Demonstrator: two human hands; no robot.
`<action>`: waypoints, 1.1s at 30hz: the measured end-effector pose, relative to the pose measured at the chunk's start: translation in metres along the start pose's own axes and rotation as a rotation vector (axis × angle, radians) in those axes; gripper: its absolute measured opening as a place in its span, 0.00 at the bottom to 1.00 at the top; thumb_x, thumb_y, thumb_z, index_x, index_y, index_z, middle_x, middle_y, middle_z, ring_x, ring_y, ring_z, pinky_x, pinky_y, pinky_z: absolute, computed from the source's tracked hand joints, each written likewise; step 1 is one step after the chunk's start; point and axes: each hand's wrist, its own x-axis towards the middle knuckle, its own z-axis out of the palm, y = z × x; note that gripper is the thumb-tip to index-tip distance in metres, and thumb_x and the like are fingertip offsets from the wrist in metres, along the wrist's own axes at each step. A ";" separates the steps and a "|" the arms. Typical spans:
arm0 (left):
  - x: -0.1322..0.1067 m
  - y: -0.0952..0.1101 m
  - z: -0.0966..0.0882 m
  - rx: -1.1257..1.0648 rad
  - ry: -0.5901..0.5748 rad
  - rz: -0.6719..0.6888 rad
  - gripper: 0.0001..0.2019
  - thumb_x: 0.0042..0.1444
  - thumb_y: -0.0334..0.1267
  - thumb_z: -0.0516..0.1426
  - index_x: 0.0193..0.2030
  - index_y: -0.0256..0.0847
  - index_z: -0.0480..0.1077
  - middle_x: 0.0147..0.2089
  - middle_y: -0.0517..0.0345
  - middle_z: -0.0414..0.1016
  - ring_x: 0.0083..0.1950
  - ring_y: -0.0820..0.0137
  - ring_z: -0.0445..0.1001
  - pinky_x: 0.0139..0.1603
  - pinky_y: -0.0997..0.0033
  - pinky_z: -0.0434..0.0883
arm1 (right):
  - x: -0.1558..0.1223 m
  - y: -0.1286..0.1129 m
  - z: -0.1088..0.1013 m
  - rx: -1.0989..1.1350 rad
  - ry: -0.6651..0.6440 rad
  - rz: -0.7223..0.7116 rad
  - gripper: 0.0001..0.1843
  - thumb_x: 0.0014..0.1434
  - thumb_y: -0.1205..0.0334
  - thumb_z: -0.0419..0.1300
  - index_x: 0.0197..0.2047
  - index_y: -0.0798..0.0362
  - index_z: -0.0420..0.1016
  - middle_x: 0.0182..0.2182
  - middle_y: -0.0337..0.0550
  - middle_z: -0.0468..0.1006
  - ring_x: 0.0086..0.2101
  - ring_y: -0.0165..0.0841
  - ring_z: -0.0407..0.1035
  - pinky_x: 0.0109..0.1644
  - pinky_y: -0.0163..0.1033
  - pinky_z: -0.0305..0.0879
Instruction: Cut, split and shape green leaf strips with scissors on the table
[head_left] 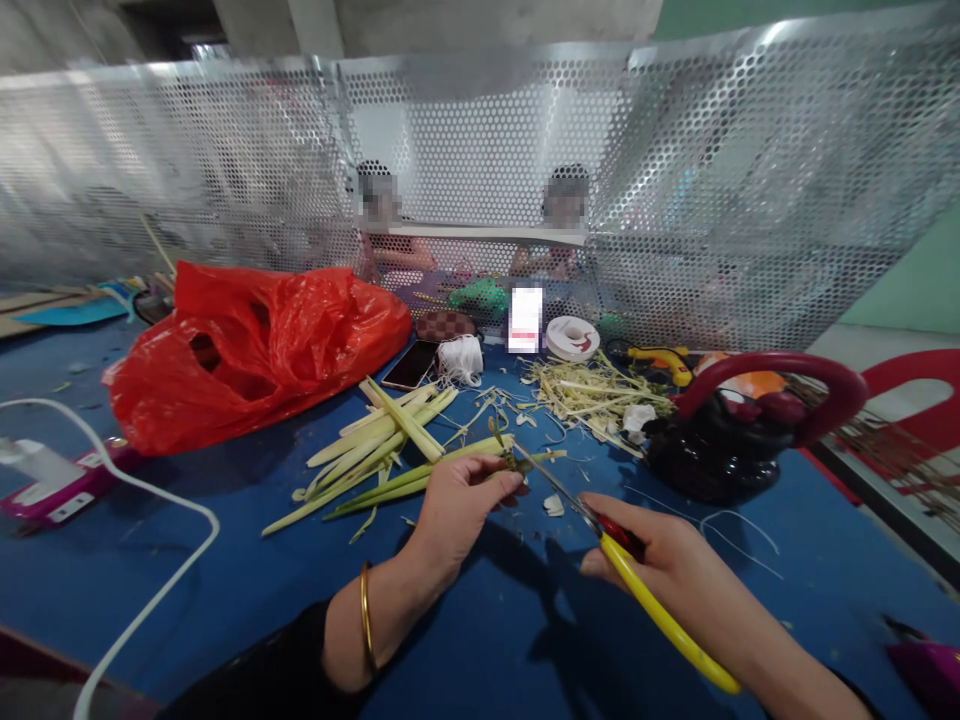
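- At 6 o'clock, nearest you, your left hand [461,500] is pinched shut on the end of a green leaf strip [480,452], holding it just above the blue table [225,560].
- At 5 o'clock, your right hand [660,555] is closed around the yellow-handled scissors [637,585]. The blades point toward 11 o'clock and meet the strip's dark tip just beside your left fingertips.
- The step in hand looks like trimming that tip. The next snip calls for a steady strip and fingertips kept clear of the blades.
- At 11 o'clock, more cut leaf strips [375,450] lie fanned out. At 1 o'clock sits a pile of pale trimmings [592,390], and at 2 o'clock a dark basket [712,450].
- Farther off are a red plastic bag [255,345] at 10 o'clock and a phone [411,365] and white thread [461,358] at 12 o'clock.
- Two people sit behind the perforated screen [750,200].
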 end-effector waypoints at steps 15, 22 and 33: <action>-0.002 -0.011 0.000 -0.059 -0.126 0.027 0.10 0.40 0.38 0.68 0.30 0.37 0.77 0.35 0.54 0.79 0.37 0.68 0.74 0.42 0.68 0.69 | 0.003 -0.001 0.016 0.555 0.113 0.157 0.26 0.48 0.48 0.69 0.48 0.52 0.73 0.20 0.33 0.70 0.19 0.27 0.62 0.21 0.32 0.60; -0.011 -0.017 0.002 0.242 -0.446 0.459 0.05 0.51 0.39 0.65 0.35 0.47 0.81 0.54 0.51 0.73 0.57 0.61 0.69 0.60 0.59 0.63 | -0.005 -0.011 0.031 1.069 -0.036 0.218 0.25 0.56 0.44 0.63 0.50 0.52 0.69 0.20 0.34 0.72 0.18 0.25 0.65 0.21 0.28 0.62; -0.002 -0.024 -0.005 0.603 -0.340 0.950 0.13 0.56 0.33 0.60 0.46 0.52 0.78 0.59 0.53 0.70 0.60 0.61 0.66 0.61 0.55 0.62 | -0.002 -0.013 0.032 1.137 -0.086 0.228 0.23 0.46 0.56 0.72 0.43 0.52 0.71 0.22 0.32 0.72 0.20 0.24 0.66 0.24 0.28 0.64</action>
